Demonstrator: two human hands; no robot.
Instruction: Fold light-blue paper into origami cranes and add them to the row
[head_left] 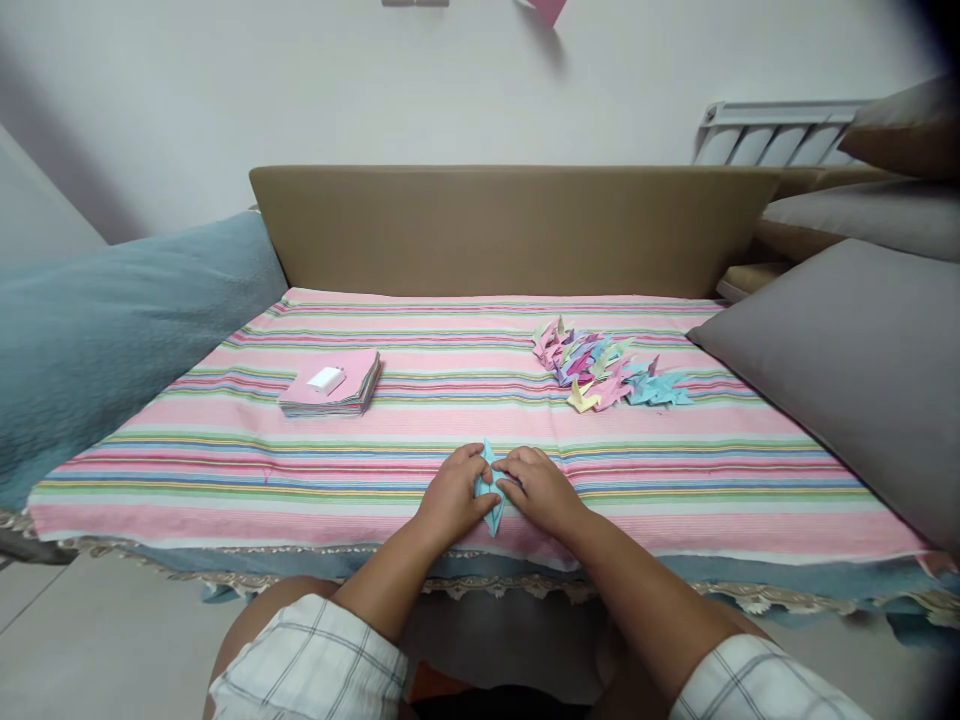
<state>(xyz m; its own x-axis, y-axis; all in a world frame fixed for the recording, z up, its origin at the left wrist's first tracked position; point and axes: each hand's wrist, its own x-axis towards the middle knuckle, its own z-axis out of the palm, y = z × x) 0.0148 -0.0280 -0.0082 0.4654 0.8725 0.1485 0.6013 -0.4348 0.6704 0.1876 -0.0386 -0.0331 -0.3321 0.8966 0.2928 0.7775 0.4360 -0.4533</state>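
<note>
A light blue folded paper [491,517], narrow and pointed at both ends, lies on the striped cloth near its front edge. My left hand [456,492] grips it from the left, with thumb and fingers pressed on the paper. From the right, my right hand [538,487] pinches the same paper with thumb and forefinger. The fingers cover part of its middle folds. Beyond my right hand sits a pile of folded paper cranes [596,365] in pink, blue, yellow, purple and green.
To the left a stack of coloured square paper [358,392] bears a small white block [326,380]. The striped cloth [450,400] covers the seat. A blue-covered armrest [135,330] stands left, grey cushions [862,360] lean at right, and a brown backrest [510,230] rises behind.
</note>
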